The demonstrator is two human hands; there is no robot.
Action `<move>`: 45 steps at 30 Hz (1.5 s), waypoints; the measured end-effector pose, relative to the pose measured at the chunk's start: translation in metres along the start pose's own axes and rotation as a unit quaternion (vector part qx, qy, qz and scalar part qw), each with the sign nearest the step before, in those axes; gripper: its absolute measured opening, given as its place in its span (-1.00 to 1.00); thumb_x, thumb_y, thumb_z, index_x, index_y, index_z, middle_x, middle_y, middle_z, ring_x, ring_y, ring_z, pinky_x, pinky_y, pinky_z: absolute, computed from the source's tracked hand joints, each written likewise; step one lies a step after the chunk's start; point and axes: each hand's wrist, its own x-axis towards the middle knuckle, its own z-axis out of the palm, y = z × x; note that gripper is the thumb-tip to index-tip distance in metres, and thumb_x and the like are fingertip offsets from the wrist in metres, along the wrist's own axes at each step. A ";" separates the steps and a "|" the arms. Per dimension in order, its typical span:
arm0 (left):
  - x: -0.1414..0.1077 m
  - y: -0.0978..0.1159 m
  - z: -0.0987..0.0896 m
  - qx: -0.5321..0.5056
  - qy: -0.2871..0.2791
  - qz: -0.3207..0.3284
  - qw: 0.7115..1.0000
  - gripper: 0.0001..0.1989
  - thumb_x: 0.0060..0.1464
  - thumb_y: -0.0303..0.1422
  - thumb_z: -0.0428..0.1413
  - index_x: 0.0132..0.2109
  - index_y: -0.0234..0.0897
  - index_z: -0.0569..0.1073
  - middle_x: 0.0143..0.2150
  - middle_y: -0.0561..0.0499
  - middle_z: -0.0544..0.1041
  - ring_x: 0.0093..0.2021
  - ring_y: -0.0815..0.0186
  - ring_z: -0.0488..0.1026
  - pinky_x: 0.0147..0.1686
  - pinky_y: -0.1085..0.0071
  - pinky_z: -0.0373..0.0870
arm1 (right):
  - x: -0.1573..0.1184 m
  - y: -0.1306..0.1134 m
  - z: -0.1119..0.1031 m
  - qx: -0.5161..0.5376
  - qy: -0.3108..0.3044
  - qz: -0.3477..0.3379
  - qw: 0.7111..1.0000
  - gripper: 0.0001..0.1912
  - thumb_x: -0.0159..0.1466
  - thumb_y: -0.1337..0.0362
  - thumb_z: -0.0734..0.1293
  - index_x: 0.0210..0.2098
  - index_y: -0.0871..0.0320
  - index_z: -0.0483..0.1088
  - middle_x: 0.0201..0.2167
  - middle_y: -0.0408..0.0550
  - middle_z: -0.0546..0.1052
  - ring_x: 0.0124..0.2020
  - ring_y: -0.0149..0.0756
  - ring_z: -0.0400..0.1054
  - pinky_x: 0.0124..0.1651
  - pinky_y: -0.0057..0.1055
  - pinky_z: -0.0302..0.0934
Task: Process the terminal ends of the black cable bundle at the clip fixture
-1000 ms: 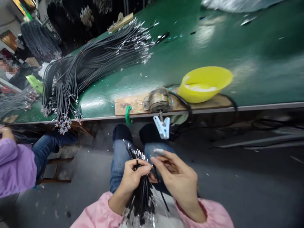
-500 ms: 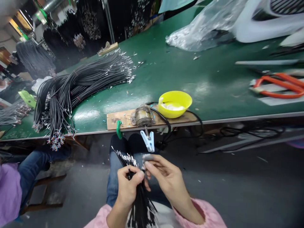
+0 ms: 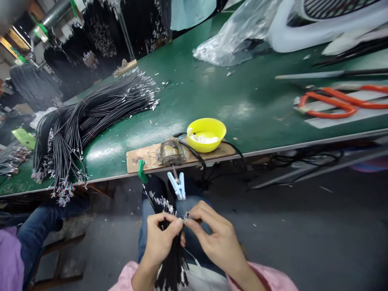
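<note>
My left hand [image 3: 163,238] is closed around a bundle of thin black cables [image 3: 172,262], over my lap. Their silvery stripped ends [image 3: 162,202] fan out above its fingers. Close against its thumb, my right hand [image 3: 214,238] pinches a small cable end [image 3: 186,217]; the fingertips partly hide it. Just above both hands, a light blue clothespin [image 3: 177,185] sits on the shaft of a small motor [image 3: 169,152]. The motor is fixed to a wooden board [image 3: 136,160] at the table edge, held by a green clamp [image 3: 142,170].
A yellow bowl [image 3: 206,135] with white material stands right of the motor. Piles of black cables [image 3: 100,105] lie on the green table [image 3: 242,101] at left. Orange-handled scissors [image 3: 329,105] and a plastic bag [image 3: 230,46] are to the right. Another person's purple sleeve [image 3: 10,254] shows at lower left.
My right hand has come down, its fingertips now close to my left thumb. My left hand keeps its hold on the cables. The view has turned slightly, shifting the table leftward.
</note>
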 end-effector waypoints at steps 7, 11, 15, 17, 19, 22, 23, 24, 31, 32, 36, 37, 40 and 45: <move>-0.008 -0.010 -0.009 -0.009 0.021 0.054 0.998 -0.65 -0.28 -0.12 0.30 -0.59 -0.35 0.45 -0.78 0.08 0.37 -0.74 0.42 0.30 -0.70 0.51 0.25 | 0.002 0.000 0.000 0.278 -0.153 0.169 0.933 -0.60 0.16 -0.04 0.29 -0.59 0.12 0.25 -0.59 -0.18 0.25 -0.58 -0.37 0.18 -0.55 -0.46 0.12; -0.016 -0.016 -0.013 -0.016 0.048 0.073 0.996 -0.75 -0.31 -0.24 0.34 -0.55 -0.34 0.51 -0.72 0.08 0.42 -0.71 0.46 0.30 -0.67 0.56 0.21 | -0.005 0.003 0.007 0.405 -0.187 0.273 0.853 -0.60 0.08 -0.07 0.36 -0.55 0.14 0.30 -0.57 -0.20 0.20 -0.55 -0.40 0.14 -0.52 -0.49 0.11; -0.020 -0.014 -0.013 -0.012 0.044 0.114 0.992 -0.77 -0.29 -0.25 0.34 -0.58 -0.33 0.52 -0.72 0.08 0.43 -0.69 0.47 0.30 -0.62 0.53 0.21 | -0.007 0.002 0.008 0.384 -0.190 0.299 0.853 -0.60 0.06 -0.05 0.39 -0.56 0.16 0.33 -0.56 -0.18 0.22 -0.50 -0.38 0.13 -0.45 -0.48 0.12; -0.020 -0.013 -0.012 -0.035 0.029 0.109 0.993 -0.70 -0.25 -0.17 0.31 -0.61 -0.33 0.49 -0.73 0.08 0.40 -0.69 0.46 0.30 -0.62 0.52 0.22 | -0.004 0.001 0.006 0.374 -0.206 0.297 0.854 -0.61 0.07 -0.05 0.38 -0.56 0.15 0.32 -0.55 -0.17 0.24 -0.50 -0.37 0.16 -0.44 -0.46 0.14; -0.018 -0.014 -0.011 -0.064 0.017 0.092 0.994 -0.64 -0.24 -0.12 0.30 -0.63 -0.33 0.45 -0.74 0.07 0.37 -0.69 0.44 0.30 -0.64 0.51 0.22 | -0.001 0.001 0.004 0.351 -0.216 0.282 0.867 -0.60 0.07 -0.06 0.37 -0.57 0.14 0.30 -0.57 -0.17 0.25 -0.52 -0.36 0.19 -0.45 -0.44 0.16; -0.014 -0.019 -0.011 -0.113 0.006 0.055 0.992 -0.59 -0.26 -0.06 0.29 -0.62 -0.31 0.38 -0.75 0.09 0.34 -0.73 0.44 0.26 -0.68 0.48 0.21 | 0.002 0.006 0.003 0.252 -0.181 0.259 0.915 -0.59 0.05 -0.05 0.37 -0.64 0.15 0.28 -0.63 -0.19 0.26 -0.55 -0.37 0.18 -0.47 -0.44 0.14; -0.012 -0.021 -0.011 -0.126 0.004 0.045 0.991 -0.58 -0.26 -0.03 0.28 -0.62 -0.29 0.36 -0.77 0.11 0.32 -0.75 0.44 0.25 -0.69 0.48 0.20 | 0.002 0.009 0.003 0.217 -0.159 0.258 0.928 -0.59 0.05 -0.04 0.37 -0.65 0.15 0.28 -0.65 -0.19 0.26 -0.57 -0.37 0.17 -0.48 -0.44 0.14; -0.010 -0.023 -0.010 -0.134 0.005 0.038 0.990 -0.57 -0.27 -0.02 0.27 -0.62 -0.28 0.34 -0.78 0.12 0.30 -0.76 0.45 0.22 -0.70 0.48 0.19 | 0.001 0.011 0.003 0.191 -0.137 0.261 0.936 -0.61 0.06 -0.02 0.37 -0.66 0.15 0.29 -0.66 -0.19 0.27 -0.57 -0.36 0.18 -0.49 -0.44 0.14; -0.002 -0.021 -0.003 -0.118 0.038 0.060 0.991 -0.56 -0.22 -0.06 0.25 -0.67 -0.31 0.33 -0.81 0.08 0.30 -0.79 0.45 0.22 -0.75 0.51 0.16 | 0.002 0.009 0.004 0.191 -0.117 0.127 0.966 -0.80 0.16 0.15 0.34 -0.50 0.13 0.44 -0.57 -0.12 0.43 -0.54 -0.32 0.32 -0.45 -0.45 0.24; -0.002 -0.018 -0.002 -0.104 0.040 0.065 0.992 -0.55 -0.20 -0.05 0.24 -0.68 -0.31 0.33 -0.81 0.08 0.30 -0.78 0.44 0.23 -0.74 0.50 0.17 | 0.002 0.007 0.005 0.178 -0.110 0.101 0.973 -0.80 0.17 0.20 0.33 -0.53 0.13 0.42 -0.60 -0.12 0.42 -0.55 -0.33 0.31 -0.46 -0.45 0.23; -0.005 -0.005 -0.002 -0.027 0.042 0.041 0.998 -0.54 -0.15 -0.02 0.19 -0.67 -0.31 0.34 -0.76 0.07 0.32 -0.72 0.43 0.26 -0.67 0.47 0.24 | 0.002 0.004 0.006 0.123 -0.056 0.037 0.990 -0.74 0.20 0.30 0.31 -0.61 0.13 0.36 -0.67 -0.14 0.40 -0.58 -0.35 0.25 -0.45 -0.44 0.16; -0.006 -0.002 -0.003 -0.018 0.044 0.036 0.998 -0.55 -0.15 -0.02 0.19 -0.66 -0.31 0.34 -0.76 0.08 0.32 -0.72 0.43 0.26 -0.66 0.47 0.25 | 0.002 0.005 0.006 0.125 -0.052 0.044 0.990 -0.75 0.20 0.28 0.32 -0.61 0.13 0.37 -0.66 -0.14 0.39 -0.57 -0.34 0.24 -0.45 -0.43 0.15; -0.008 -0.001 -0.005 0.003 0.005 -0.011 1.000 -0.54 -0.23 0.00 0.23 -0.65 -0.32 0.36 -0.76 0.07 0.33 -0.72 0.42 0.27 -0.67 0.46 0.25 | 0.000 0.006 0.003 0.224 -0.089 0.147 0.959 -0.70 0.17 0.09 0.34 -0.59 0.13 0.38 -0.60 -0.14 0.33 -0.54 -0.33 0.22 -0.48 -0.43 0.13; -0.012 -0.020 -0.013 0.021 0.023 0.086 0.996 -0.65 -0.29 -0.09 0.29 -0.61 -0.32 0.48 -0.76 0.05 0.37 -0.74 0.42 0.25 -0.72 0.50 0.17 | 0.003 0.000 -0.002 0.414 -0.193 0.342 0.821 -0.59 -0.03 -0.06 0.44 -0.60 0.17 0.37 -0.58 -0.18 0.26 -0.51 -0.38 0.17 -0.45 -0.47 0.11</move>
